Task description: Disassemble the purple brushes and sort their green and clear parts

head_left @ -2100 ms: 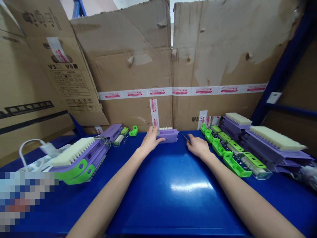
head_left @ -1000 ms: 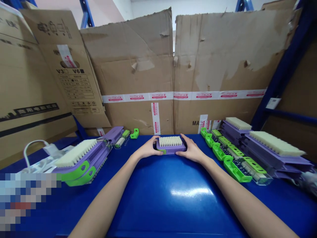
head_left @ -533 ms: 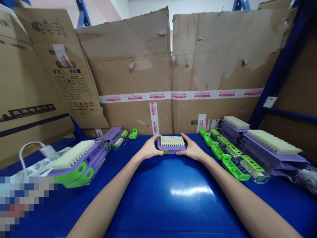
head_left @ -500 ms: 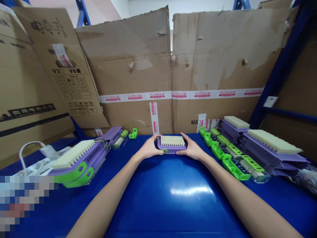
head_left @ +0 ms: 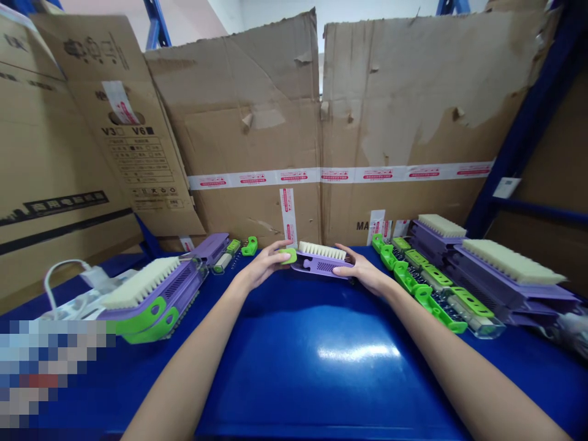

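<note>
My left hand (head_left: 263,267) now pinches the green cap (head_left: 290,256), come off the purple brush body (head_left: 320,266), leaving its left end exposed. My right hand (head_left: 369,273) grips that body at the tabletop's (head_left: 285,361) far side; whether the parts touch is unclear.

Near the far edge of the worktop (head_left: 294,361), a purple brush (head_left: 321,266) tilts, bristles (head_left: 323,250) up, a green cap (head_left: 289,255) just beside its left end.
</note>
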Action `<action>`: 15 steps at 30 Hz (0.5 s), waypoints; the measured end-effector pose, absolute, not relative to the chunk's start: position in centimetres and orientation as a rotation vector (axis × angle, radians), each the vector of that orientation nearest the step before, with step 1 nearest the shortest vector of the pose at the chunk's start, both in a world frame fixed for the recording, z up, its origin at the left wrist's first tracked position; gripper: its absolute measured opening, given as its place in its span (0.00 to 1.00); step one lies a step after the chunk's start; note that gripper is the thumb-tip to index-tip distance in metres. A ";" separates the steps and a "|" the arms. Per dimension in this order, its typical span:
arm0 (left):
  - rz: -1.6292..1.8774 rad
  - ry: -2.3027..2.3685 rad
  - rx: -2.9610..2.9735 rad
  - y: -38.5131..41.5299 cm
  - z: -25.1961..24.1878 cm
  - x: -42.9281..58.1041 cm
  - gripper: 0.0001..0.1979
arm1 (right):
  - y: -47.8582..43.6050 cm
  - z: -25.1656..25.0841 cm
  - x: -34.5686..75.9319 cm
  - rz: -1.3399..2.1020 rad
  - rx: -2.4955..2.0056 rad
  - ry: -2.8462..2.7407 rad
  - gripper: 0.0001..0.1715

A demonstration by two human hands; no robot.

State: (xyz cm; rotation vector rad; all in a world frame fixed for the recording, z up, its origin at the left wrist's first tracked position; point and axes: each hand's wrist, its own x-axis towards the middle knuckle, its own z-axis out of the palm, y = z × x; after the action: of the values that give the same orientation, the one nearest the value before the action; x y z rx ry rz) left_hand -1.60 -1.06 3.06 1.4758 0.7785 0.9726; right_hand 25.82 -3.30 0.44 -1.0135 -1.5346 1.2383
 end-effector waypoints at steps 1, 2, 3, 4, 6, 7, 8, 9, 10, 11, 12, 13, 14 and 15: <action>1.012 0.849 1.478 -0.9 3.0 -1.7 0.30 | -3.2 0.3 25.9 1.244 -1.003 -1.519 0.56; 1.058 0.964 1.499 -0.8 2.8 -1.8 0.29 | -3.1 0.1 25.9 1.248 -0.993 -1.505 0.55; 1.091 1.112 1.541 -0.6 2.6 -2.0 0.29 | -3.0 0.0 25.9 1.249 -0.988 -1.492 0.55; 1.104 1.271 1.603 -0.4 2.3 -2.3 0.29 | -3.0 0.0 25.8 1.248 -0.988 -1.480 0.55; 1.072 1.525 1.761 -0.1 1.6 -2.8 0.29 | -3.0 -0.1 25.8 1.242 -1.001 -1.460 0.54; 1.045 1.591 1.836 0.1 1.3 -3.0 0.28 | -3.0 0.0 25.7 1.235 -1.010 -1.450 0.54; 1.028 1.616 1.896 0.2 1.1 -3.1 0.27 | -3.1 0.0 25.6 1.225 -1.019 -1.442 0.55; 1.030 1.612 1.937 0.3 1.0 -3.1 0.26 | -3.1 0.1 25.6 1.212 -1.026 -1.434 0.55; 1.050 1.586 1.962 0.3 1.0 -3.0 0.24 | -3.2 0.1 25.5 1.197 -1.031 -1.428 0.55; 1.076 1.543 1.975 0.3 1.0 -2.8 0.23 | -3.2 0.2 25.5 1.181 -1.035 -1.424 0.56; 1.103 1.489 1.984 0.3 1.1 -2.6 0.22 | -3.2 0.2 25.4 1.166 -1.037 -1.422 0.56; 1.120 1.433 1.990 0.2 1.3 -2.3 0.21 | -3.2 0.2 25.4 1.154 -1.038 -1.424 0.56; 1.125 1.383 1.997 0.1 1.5 -2.0 0.21 | -3.2 0.1 25.3 1.145 -1.037 -1.430 0.56; 1.118 1.346 2.006 0.0 1.7 -1.6 0.20 | -3.2 0.1 25.3 1.138 -1.038 -1.439 0.56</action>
State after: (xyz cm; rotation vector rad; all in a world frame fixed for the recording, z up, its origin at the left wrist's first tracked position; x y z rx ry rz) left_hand -1.60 0.01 1.67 2.0057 1.3461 1.1183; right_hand 25.28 -3.19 0.08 -1.0377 -1.4394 1.1385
